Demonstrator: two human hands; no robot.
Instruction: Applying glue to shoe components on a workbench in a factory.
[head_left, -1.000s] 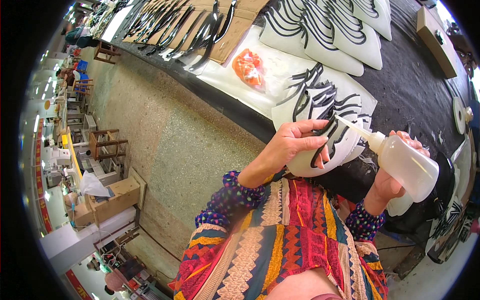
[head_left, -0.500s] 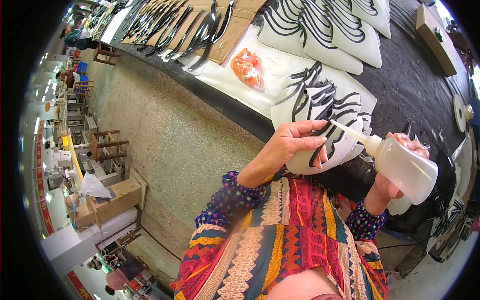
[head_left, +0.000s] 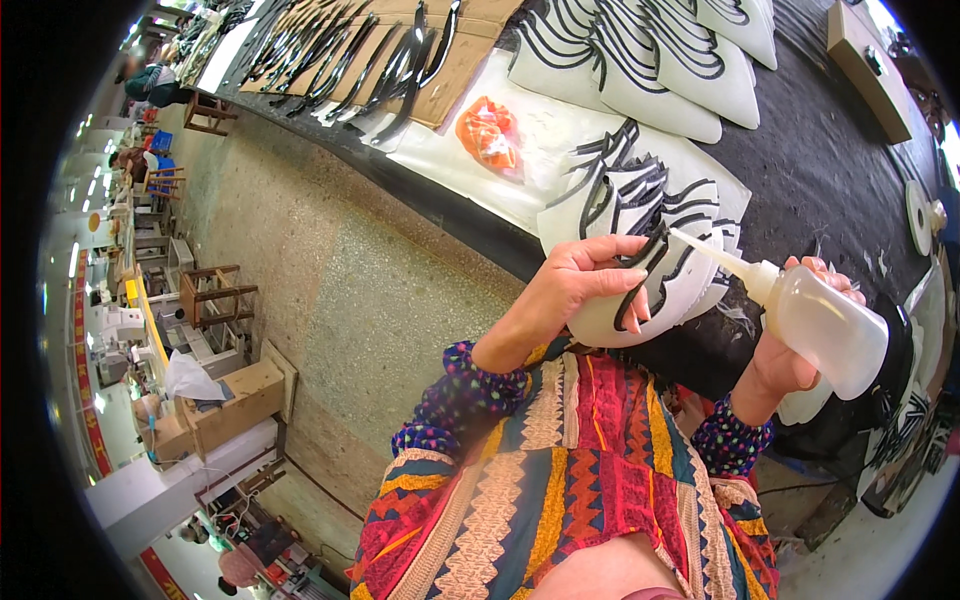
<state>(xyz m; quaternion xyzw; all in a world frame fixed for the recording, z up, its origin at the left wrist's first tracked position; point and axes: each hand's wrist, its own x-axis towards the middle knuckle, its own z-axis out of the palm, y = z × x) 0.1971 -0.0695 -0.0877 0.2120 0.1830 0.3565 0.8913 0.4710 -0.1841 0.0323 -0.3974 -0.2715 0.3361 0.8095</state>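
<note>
My left hand [head_left: 580, 283] pinches a pale, curved flat piece [head_left: 688, 292] along its black edging strip [head_left: 655, 262], thumb and index finger on top. In my right hand [head_left: 776, 366] is a translucent squeeze bottle [head_left: 832, 335] with a long pointed nozzle, tilted so that the nozzle points left. The nozzle tip is close to the strip's upper end, just beyond my left fingertips; whether it touches I cannot tell. Behind the held piece lies a fanned pile of similar pale pieces [head_left: 590, 212] with black edging.
More pale pieces with black curved lines [head_left: 680, 105] overlap on the dark table [head_left: 790, 150]. Glossy black strips [head_left: 400, 85] lie on cardboard [head_left: 470, 70] at the far left. An orange bundle in clear plastic [head_left: 488, 135] sits nearby. A box [head_left: 868, 70] stands far right.
The bottle in my right hand has shifted slightly right, and its nozzle tip has moved a little away from my left fingertips. My left hand keeps its pinch almost in place.
</note>
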